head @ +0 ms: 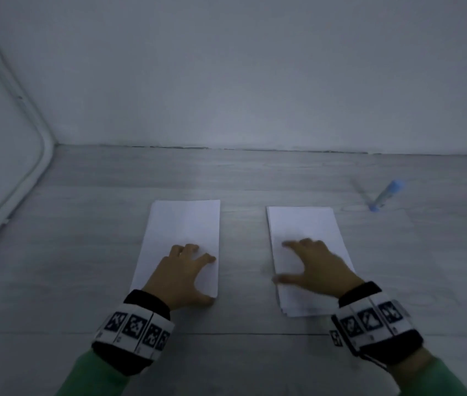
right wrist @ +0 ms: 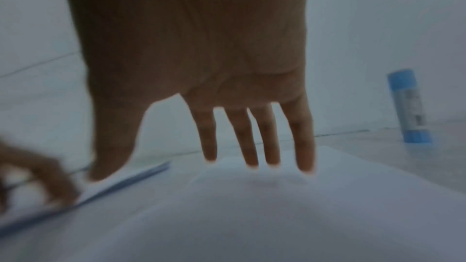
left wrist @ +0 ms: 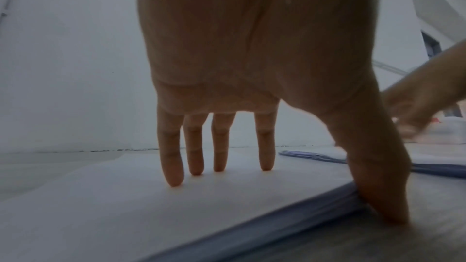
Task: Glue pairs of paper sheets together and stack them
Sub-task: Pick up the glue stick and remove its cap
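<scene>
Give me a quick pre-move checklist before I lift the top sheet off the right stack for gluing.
1. Right hand on right paper stack, fingers spread flat: ok.
2. Left hand steadying left paper stack, thumb at its near right edge: ok.
3. Single top sheet separated on the right stack: cannot tell, view blurred.
4. Glue stick standing upright, capped, to the right beyond the stack: ok.
5. Stacks apart, not overlapping: ok.
6. Right stack squared: not ok, sheet edges slightly fanned.
</scene>
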A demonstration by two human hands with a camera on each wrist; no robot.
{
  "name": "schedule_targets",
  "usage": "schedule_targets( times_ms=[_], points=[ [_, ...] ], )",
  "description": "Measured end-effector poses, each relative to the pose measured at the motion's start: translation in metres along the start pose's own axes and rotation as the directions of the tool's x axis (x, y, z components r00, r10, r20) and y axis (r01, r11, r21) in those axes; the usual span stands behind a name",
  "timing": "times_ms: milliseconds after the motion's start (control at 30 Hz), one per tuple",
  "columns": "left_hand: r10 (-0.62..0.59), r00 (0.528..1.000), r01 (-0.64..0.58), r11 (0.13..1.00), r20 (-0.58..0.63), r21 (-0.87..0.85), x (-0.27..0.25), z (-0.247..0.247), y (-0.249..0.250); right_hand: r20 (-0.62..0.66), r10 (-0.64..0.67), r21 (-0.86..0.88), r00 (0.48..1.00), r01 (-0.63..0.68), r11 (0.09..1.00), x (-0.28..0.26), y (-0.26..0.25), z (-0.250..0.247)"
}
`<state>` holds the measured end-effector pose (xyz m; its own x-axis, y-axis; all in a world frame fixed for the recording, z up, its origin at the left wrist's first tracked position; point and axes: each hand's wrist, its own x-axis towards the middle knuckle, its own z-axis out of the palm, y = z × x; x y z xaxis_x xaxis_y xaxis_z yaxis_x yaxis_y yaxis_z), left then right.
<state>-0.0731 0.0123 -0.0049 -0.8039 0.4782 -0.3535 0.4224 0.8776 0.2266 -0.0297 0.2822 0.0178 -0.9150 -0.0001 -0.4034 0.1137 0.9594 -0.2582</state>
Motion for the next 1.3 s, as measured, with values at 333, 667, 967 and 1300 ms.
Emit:
schedule_targets(
  times_ms=[333,667,967,1300],
  points=[
    [0.015,1.000,-0.016,0.998,0.016,0.054,0.000,0.001,-0.003,-0.518,0.615,0.333,0.594,-0.523,0.785,0.076,0.124,-0.084],
    [0.031,1.000,-0.031,0.997,0.002,0.069,-0.001,0.003,-0.006,-0.443,0.715,0.749,0.541,-0.215,0.626,0.087,0.131,-0.069],
    [-0.005,0.991,-0.082,0.777,-0.136,-0.624,-0.001,-0.036,0.013,-0.417,0.025,0.822,0.909,0.365,0.437,0.032,-0.006,-0.056],
    [-0.121,0.914,-0.387,0.020,-0.387,-0.922,-0.016,-0.059,0.085,-0.256,-0.392,0.966,0.884,0.241,-0.088,-0.020,-0.071,-0.008]
  ],
)
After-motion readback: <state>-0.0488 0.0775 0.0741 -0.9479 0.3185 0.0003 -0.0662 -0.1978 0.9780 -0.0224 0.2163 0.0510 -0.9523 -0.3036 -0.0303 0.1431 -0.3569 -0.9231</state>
